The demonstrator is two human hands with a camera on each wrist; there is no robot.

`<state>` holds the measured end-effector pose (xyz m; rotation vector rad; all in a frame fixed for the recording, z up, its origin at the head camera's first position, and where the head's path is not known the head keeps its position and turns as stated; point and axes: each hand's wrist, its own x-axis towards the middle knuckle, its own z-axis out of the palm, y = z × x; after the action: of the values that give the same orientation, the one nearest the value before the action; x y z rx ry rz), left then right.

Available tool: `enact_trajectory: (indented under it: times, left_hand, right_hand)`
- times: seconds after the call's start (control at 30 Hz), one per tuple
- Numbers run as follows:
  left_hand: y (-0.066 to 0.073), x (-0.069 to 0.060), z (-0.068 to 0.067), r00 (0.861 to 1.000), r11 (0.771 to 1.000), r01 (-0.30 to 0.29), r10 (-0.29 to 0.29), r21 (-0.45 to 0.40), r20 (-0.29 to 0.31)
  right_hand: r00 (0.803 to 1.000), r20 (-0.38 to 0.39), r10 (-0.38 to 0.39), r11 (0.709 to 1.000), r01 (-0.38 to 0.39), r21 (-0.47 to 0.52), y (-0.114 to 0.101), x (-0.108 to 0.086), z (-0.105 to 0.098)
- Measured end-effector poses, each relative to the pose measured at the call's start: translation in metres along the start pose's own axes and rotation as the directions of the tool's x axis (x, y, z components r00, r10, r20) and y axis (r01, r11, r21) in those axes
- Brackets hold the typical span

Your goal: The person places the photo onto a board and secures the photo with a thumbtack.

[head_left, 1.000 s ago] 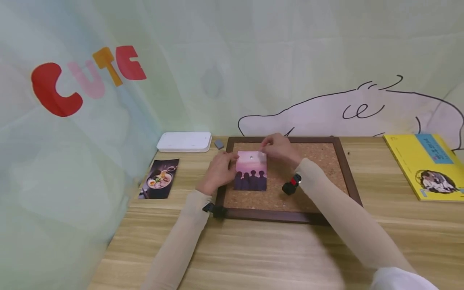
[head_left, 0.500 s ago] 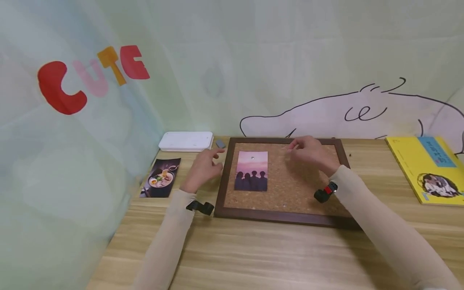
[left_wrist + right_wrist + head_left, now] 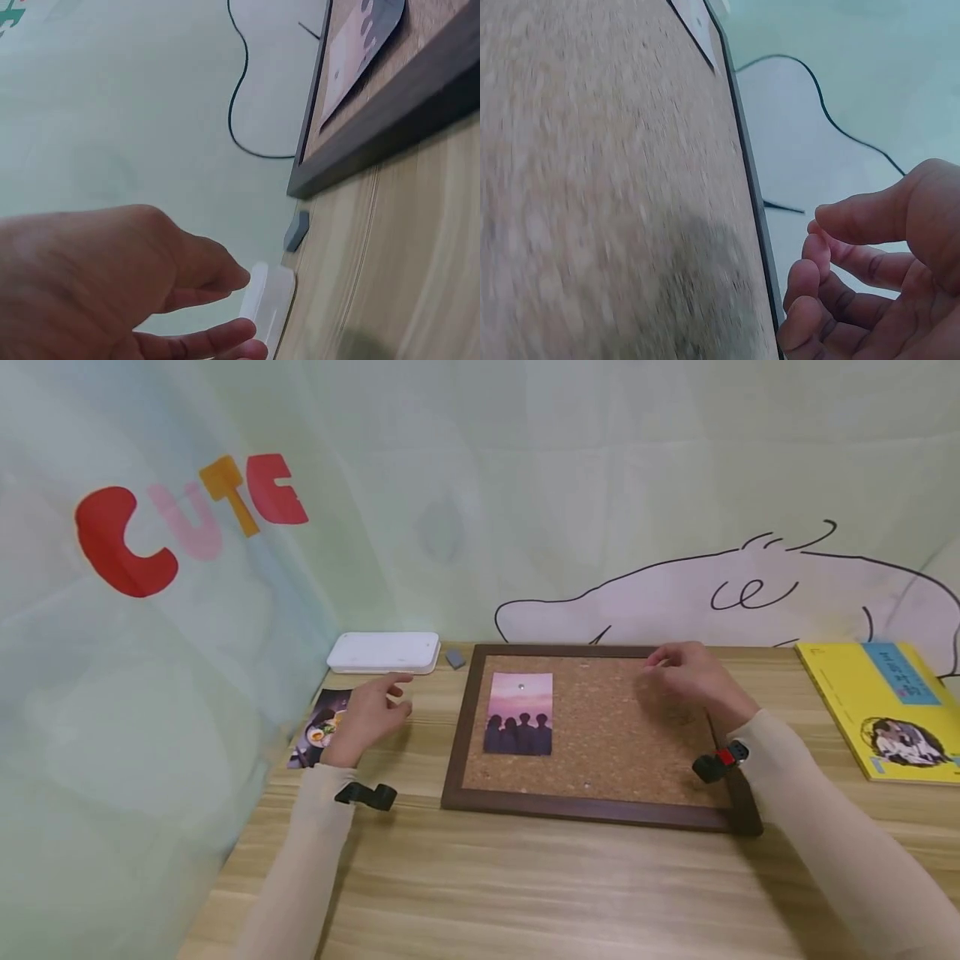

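Observation:
A pink photo (image 3: 519, 713) with several dark silhouettes lies on the left part of the framed corkboard (image 3: 611, 727). A small pin (image 3: 521, 687) sits near the photo's top edge. My left hand (image 3: 367, 714) is left of the board, over the ramen photo (image 3: 311, 739) and partly covering it. In the left wrist view its fingers are loosely bent, with nothing between them. My right hand (image 3: 693, 677) hovers above the board's upper right part. Its thumb and index tips come close together, and no object shows in its bent fingers (image 3: 802, 281).
A white case (image 3: 384, 652) and a small grey block (image 3: 455, 658) stand at the back left. A yellow book (image 3: 862, 710) lies at the right. Another small pin (image 3: 587, 784) is near the board's lower edge. A printed curtain (image 3: 600, 510) hangs behind the table.
Both hands have left the photo's top corners and moved apart. The left hand went left over the ramen photo, the right hand right across the board. The pink photo stayed in place.

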<state>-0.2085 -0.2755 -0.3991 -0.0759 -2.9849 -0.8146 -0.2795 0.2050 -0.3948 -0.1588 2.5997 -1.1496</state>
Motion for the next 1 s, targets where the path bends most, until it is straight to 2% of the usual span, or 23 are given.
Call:
enact_trajectory:
  times: [0.07,0.3,0.4,0.5,0.67,0.8,1.0]
  left_hand:
    - [-0.007,-0.002,-0.006,1.0,1.0,0.01,-0.01,0.001,-0.014]
    - [-0.038,-0.01,-0.023,0.993,0.994,0.104,-0.103,0.014,-0.057]
    - [-0.049,-0.012,-0.029,0.991,0.995,0.104,-0.103,0.008,-0.081]
    - [-0.054,-0.015,-0.035,0.99,0.995,0.103,-0.103,-0.004,-0.099]
    - [-0.055,-0.019,-0.043,0.985,0.987,0.155,-0.157,-0.031,-0.071]
    - [-0.058,-0.021,-0.045,0.981,0.982,0.188,-0.19,-0.031,-0.04]
    - [-0.064,-0.022,-0.045,0.978,0.978,0.208,-0.208,-0.014,-0.022]
  right_hand:
    - [1.0,-0.007,0.013,1.0,-0.013,0.015,0.006,0.0,-0.008]
    - [0.996,-0.061,0.069,0.998,-0.068,0.01,0.025,-0.001,-0.034]
    - [0.992,-0.092,0.088,0.996,-0.088,0.006,0.033,-0.003,-0.044]
    - [0.989,-0.109,0.101,0.995,-0.102,-0.005,0.043,-0.005,-0.052]
    - [0.988,-0.11,0.107,0.993,-0.112,-0.04,0.059,-0.006,-0.063]
    - [0.984,-0.125,0.13,0.989,-0.138,-0.055,0.066,-0.004,-0.068]
    - [0.979,-0.098,0.18,0.982,-0.185,-0.048,0.073,-0.003,-0.071]
